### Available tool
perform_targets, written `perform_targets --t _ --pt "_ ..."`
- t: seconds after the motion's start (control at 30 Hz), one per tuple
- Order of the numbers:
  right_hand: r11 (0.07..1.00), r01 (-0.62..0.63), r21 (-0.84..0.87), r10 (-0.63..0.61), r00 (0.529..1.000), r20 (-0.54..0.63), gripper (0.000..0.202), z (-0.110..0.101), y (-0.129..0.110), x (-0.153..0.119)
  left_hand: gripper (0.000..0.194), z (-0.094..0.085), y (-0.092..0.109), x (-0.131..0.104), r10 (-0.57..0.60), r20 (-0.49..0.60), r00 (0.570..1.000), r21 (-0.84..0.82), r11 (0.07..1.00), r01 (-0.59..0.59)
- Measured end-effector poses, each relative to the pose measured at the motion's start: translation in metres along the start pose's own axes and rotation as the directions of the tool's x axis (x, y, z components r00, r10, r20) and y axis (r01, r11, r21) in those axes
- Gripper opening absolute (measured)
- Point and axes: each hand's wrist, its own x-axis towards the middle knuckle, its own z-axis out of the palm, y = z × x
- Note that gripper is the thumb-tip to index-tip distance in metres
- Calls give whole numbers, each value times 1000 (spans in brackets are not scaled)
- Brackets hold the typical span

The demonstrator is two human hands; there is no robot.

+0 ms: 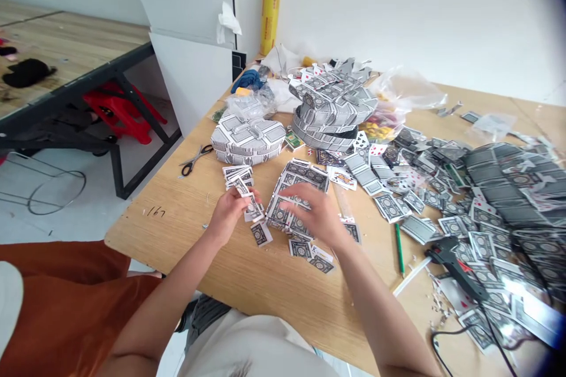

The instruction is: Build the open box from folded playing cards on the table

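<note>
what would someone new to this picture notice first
Probably the tall card-covered stack at the back of the table, and the loose playing cards strewn over its right side. Next, the yellow roll upright at the table's far left corner, and the left hand near the front, holding patterned cards.

The left hand (230, 211) holds playing cards (253, 210). The right hand (316, 212) — fingers parted — is over a card-covered block (305, 175), near scissors (196, 160).

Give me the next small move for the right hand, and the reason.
I'd probably have the right hand steady the card-covered piece: it spreads open over that piece, seemingly holding nothing, while the left hand holds cards close beside it.
</note>
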Motion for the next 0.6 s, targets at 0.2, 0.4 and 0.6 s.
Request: perform_targets --t 0.2,0.4,0.6 --pt "878 -335 -342 341 939 -45 24 -44 96 45 10 12 8 56 -32 78 996 287 958 8" --pt "871 -331 -362 396 911 119 23 -28 125 70 23 38 -12 121 50 81 995 536 840 -86" --pt "871 -342 -352 419 892 170 21 -22 128 74 18 65 -31 168 28 160 987 637 760 -125"
